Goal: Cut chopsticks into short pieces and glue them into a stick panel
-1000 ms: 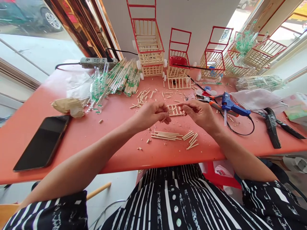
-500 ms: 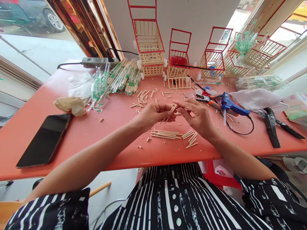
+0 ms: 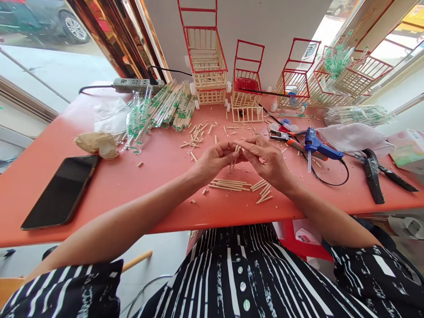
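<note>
Sticks [image 3: 234,155], a few short wooden ones, sit pinched between both hands just above the red table [image 3: 159,194], a little above the middle of the frame. Left hand [image 3: 215,160] is curled around their near ends, thumb and fingers closed on them; right hand [image 3: 265,159] meets it from the right side, its fingertips closed on the same small bundle, so the two hands touch. Directly below the hands, toward the table's near edge, lie a row of longer cut sticks [image 3: 228,185] and, just right of them, a loose fan of shorter pieces [image 3: 263,191]. Offcuts and crumbs of wood are scattered above the hands. To the right lies a blue glue gun [image 3: 319,148] with its black cord, and beside it orange-handled pliers [image 3: 288,138]. Farther right rests a black tool [image 3: 372,174]. At lower left lies a dark phone [image 3: 59,191], screen up. Wrapped chopsticks [image 3: 165,108] are heaped at upper left, and stick-built carts with red frames [image 3: 207,57] stand along the far edge.
</note>
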Motion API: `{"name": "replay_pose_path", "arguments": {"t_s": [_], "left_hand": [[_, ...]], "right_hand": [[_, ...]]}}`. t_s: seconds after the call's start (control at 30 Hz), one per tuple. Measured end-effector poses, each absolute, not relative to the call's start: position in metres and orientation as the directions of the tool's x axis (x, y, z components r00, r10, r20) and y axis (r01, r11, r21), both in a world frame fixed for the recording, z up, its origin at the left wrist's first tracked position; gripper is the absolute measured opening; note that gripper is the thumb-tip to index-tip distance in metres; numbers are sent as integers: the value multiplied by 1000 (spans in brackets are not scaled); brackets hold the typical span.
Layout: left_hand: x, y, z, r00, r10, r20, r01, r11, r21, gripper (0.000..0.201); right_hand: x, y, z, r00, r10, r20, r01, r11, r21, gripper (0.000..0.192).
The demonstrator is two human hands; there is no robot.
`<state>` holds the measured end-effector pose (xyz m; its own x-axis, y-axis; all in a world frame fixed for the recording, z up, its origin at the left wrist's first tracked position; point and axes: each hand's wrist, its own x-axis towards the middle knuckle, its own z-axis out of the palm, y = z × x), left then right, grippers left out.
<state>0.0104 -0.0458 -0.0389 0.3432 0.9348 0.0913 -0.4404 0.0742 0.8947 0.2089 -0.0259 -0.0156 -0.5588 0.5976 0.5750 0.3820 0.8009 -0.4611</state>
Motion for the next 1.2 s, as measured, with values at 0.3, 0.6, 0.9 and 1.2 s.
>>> {"name": "replay_pose_path", "arguments": {"t_s": [0.3,0.6,0.9,1.2], "left_hand": [[-5,-47,-26,329,943,50,-72,-28,997,32],[7,-51,-14,378,918,-120,-196,207,959,45],[18,-46,-10,411,892,-189,-244,307,920,45],[30,-47,-11,439,867,-234,-199,348,916,38]], "right_hand": [[206,-25,-13,-532,714,455,349,675,-650,28],[212,-21,-9,-490,808,328,271,499,-823,29],[218,-17,-6,-474,844,253,175,371,-912,33],[225,-10,-2,-407,899,160,155,241,-958,43]]}}
